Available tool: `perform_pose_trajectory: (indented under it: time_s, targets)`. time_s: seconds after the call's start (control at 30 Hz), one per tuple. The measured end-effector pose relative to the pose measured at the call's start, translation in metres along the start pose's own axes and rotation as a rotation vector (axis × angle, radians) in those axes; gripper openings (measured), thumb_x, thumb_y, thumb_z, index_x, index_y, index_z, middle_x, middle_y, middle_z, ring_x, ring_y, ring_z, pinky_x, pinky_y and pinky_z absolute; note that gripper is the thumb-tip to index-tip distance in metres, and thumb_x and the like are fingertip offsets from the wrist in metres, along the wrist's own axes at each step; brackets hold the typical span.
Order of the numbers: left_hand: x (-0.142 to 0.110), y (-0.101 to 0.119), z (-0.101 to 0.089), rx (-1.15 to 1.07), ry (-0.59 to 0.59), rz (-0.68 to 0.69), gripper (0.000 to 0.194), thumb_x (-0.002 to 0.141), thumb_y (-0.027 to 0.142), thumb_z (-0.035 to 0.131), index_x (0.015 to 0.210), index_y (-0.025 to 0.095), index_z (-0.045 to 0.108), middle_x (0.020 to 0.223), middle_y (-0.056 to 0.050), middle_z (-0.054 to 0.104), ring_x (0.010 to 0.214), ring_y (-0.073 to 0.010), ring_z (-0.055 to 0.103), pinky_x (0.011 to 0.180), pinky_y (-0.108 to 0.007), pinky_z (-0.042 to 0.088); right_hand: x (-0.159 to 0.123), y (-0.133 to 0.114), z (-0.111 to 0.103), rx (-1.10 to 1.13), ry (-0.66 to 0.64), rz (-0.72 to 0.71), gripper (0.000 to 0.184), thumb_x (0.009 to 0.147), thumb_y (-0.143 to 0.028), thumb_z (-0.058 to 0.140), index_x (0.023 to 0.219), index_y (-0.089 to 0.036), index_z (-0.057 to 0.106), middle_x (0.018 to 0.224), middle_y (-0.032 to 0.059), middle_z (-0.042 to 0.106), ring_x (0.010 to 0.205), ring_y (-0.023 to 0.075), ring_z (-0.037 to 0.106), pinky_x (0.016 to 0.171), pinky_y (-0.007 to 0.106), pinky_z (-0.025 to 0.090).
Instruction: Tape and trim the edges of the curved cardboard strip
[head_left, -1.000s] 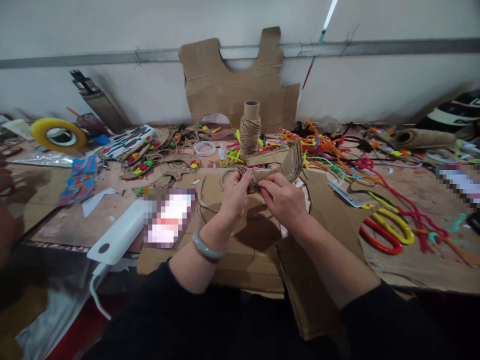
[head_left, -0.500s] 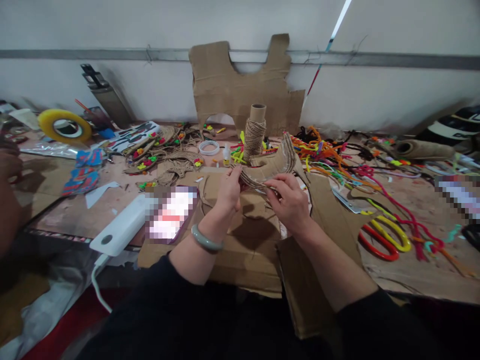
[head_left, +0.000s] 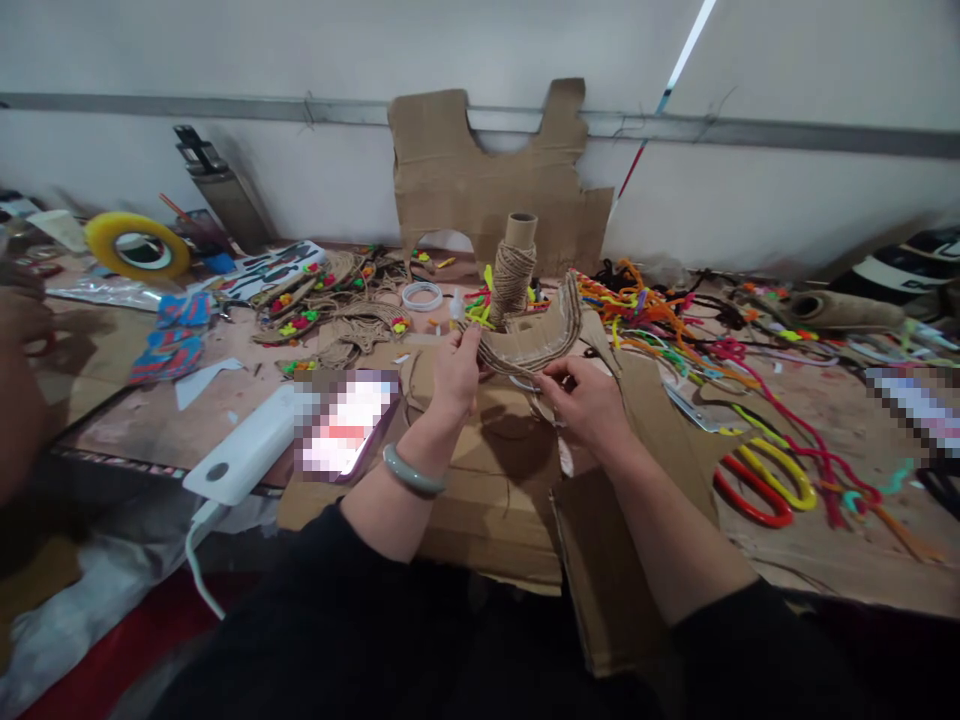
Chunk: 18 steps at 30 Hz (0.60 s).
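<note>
My left hand (head_left: 454,376) pinches one end of a curved cardboard piece (head_left: 536,335) edged with jute twine, held up above the table. My right hand (head_left: 581,400) is closed just below the piece's middle, with thumb and fingers pinched on the twine at its lower edge. A pale green bangle (head_left: 412,474) sits on my left wrist. Behind the piece stands a spool of jute twine (head_left: 514,272) on a cardboard tube. Flat cardboard sheets (head_left: 480,480) lie under both hands.
A phone (head_left: 346,425) and white power bank (head_left: 244,448) lie left of my hands. Jute ornaments (head_left: 330,305), yellow tape roll (head_left: 136,247), pipe cleaners (head_left: 675,310), red-and-yellow scissors (head_left: 765,480) clutter the table. Cut cardboard (head_left: 499,180) leans on the wall. Another person's hand (head_left: 19,330) is at far left.
The curved piece has turned from lying sideways to standing more upright. My right hand slid down from its top to its lower edge. The view shifted slightly left.
</note>
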<state>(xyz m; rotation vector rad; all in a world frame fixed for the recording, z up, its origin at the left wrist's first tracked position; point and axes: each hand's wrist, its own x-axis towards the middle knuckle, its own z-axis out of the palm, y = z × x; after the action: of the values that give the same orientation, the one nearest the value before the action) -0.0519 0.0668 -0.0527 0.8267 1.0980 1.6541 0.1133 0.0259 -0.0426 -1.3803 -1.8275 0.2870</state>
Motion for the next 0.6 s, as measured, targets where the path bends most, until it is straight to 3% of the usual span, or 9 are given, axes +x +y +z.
perform_pose_trajectory:
  time_s: [0.2,0.37,0.47,0.6]
  targets:
    - [0.004,-0.004,-0.005,0.102,-0.021,0.149,0.041,0.077,0.050,0.064,0.060,0.018,0.046,0.053,0.006,0.043,0.048,-0.0062,0.042,0.046,-0.018,0.035,0.003,0.006,-0.006,0.050,-0.056,0.051,0.024,0.080,-0.041,0.060,0.071,-0.020,0.066,0.068,0.0031,0.066,0.064,0.0162,0.055,0.063,0.030,0.039]
    - [0.002,-0.001,-0.004,0.124,-0.033,0.200,0.041,0.079,0.048,0.064,0.058,0.018,0.046,0.052,0.005,0.041,0.049,-0.0065,0.038,0.045,-0.019,0.031,0.008,0.016,-0.005,0.142,-0.045,0.100,0.028,0.076,-0.045,0.061,0.063,-0.020,0.055,0.060,-0.0007,0.053,0.059,0.0137,0.046,0.059,0.029,0.035]
    - [0.002,-0.003,-0.004,0.122,-0.040,0.198,0.042,0.079,0.050,0.064,0.058,0.018,0.045,0.052,0.005,0.040,0.048,-0.0066,0.037,0.044,-0.020,0.029,0.008,0.019,-0.003,0.219,0.027,0.193,0.030,0.072,-0.045,0.065,0.067,-0.021,0.048,0.060,-0.0039,0.048,0.057,0.0118,0.043,0.057,0.028,0.034]
    - [0.002,-0.005,-0.005,0.112,-0.050,0.131,0.039,0.078,0.049,0.065,0.063,0.018,0.049,0.053,0.006,0.042,0.046,-0.0061,0.037,0.043,-0.020,0.028,0.010,0.019,0.000,0.379,0.168,0.301,0.036,0.065,-0.043,0.069,0.084,-0.021,0.047,0.070,-0.0036,0.053,0.054,0.0103,0.045,0.054,0.027,0.037]
